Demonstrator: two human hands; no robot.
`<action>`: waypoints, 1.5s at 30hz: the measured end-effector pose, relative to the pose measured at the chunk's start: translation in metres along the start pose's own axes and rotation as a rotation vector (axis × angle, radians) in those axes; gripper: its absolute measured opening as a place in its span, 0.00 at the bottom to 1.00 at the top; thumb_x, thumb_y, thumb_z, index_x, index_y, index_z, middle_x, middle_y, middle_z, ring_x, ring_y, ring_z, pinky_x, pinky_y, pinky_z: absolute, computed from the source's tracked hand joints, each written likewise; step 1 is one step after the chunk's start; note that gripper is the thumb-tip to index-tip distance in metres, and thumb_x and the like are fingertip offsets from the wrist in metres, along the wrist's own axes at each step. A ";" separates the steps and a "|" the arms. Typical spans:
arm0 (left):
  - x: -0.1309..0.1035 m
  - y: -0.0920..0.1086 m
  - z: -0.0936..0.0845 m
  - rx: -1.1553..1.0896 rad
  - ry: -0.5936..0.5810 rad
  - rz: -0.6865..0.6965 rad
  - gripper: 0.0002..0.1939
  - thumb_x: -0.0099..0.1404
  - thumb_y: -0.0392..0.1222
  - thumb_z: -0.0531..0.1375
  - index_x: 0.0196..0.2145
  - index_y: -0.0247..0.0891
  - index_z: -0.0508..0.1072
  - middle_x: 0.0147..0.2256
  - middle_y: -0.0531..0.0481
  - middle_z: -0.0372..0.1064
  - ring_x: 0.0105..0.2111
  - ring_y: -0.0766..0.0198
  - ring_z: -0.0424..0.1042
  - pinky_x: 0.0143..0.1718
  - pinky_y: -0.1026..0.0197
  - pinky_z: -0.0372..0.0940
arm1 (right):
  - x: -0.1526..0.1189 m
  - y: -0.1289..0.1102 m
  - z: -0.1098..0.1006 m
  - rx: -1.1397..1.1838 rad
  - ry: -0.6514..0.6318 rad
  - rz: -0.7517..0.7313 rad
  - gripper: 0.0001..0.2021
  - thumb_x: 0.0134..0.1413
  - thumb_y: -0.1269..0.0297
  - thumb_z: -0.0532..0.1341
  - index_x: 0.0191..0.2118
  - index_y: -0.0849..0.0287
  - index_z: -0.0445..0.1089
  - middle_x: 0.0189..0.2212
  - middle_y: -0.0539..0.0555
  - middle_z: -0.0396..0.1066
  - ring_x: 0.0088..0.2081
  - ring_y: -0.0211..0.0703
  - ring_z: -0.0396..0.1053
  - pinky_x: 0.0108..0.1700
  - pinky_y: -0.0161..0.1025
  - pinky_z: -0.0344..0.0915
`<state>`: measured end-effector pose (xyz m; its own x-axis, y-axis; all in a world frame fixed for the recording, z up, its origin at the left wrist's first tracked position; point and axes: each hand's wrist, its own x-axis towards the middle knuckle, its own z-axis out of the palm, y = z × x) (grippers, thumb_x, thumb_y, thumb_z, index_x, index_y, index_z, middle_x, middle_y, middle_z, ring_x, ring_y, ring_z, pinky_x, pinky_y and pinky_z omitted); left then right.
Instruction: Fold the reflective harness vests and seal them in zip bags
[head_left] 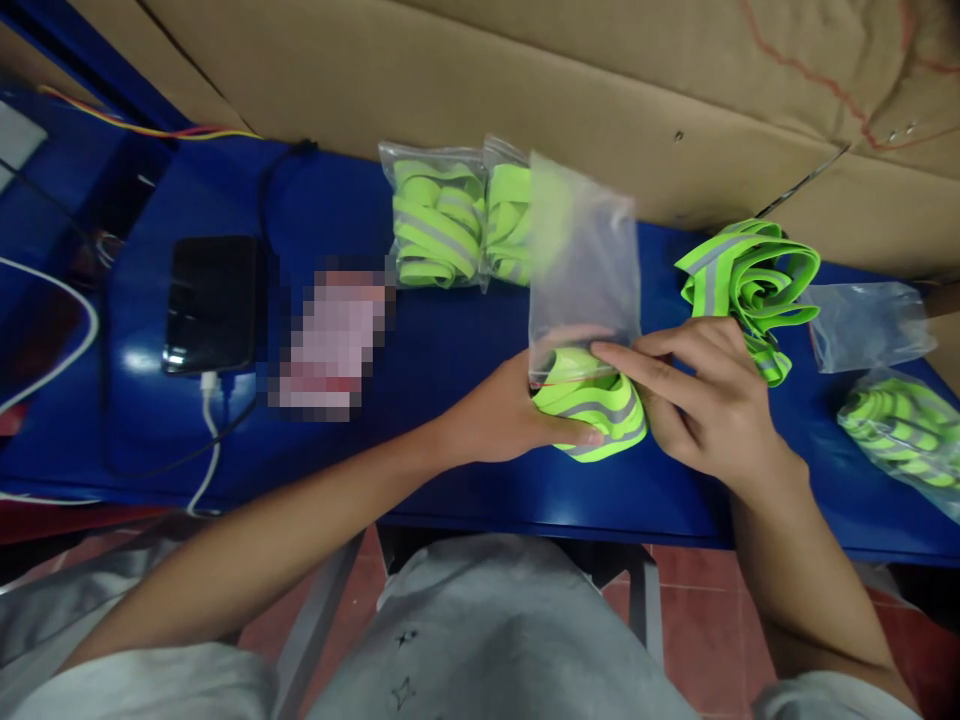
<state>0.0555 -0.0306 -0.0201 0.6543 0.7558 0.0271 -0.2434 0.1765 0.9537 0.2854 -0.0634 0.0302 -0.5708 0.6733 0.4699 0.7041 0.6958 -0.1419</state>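
My left hand (517, 410) is closed around a coiled lime-yellow reflective strap (596, 410) with a grey stripe, its thumb lying across the front. A clear plastic zip bag (585, 260) stands upright above the coil, its red-lined mouth downward and overlapping the coil's top. Some of my left fingers show faintly through the plastic. My right hand (705, 400) has its fingers bent at the bag's lower right edge, with the index fingertip on the mouth beside the strap. Its thumb is mostly hidden.
Two filled strap bags (439, 225) stand at the back against cardboard (450, 70). Loose straps (754, 275), a flat clear bag (870, 325) and another filled bag (904, 425) lie right. A black power bank (211, 305) with a white cable and a pixelated item (334, 340) lie left on the blue table (450, 490).
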 end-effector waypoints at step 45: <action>0.003 0.013 0.010 -0.317 0.288 0.010 0.25 0.56 0.44 0.77 0.51 0.41 0.81 0.54 0.47 0.79 0.57 0.50 0.77 0.60 0.51 0.72 | 0.007 -0.025 0.040 1.121 0.131 0.758 0.31 0.55 0.40 0.70 0.60 0.43 0.64 0.57 0.53 0.70 0.54 0.49 0.74 0.53 0.47 0.76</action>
<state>0.0619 -0.0322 -0.0047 0.4346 0.8959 -0.0918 -0.4859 0.3191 0.8137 0.2472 -0.0658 0.0026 -0.1119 0.9932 0.0306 0.0697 0.0385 -0.9968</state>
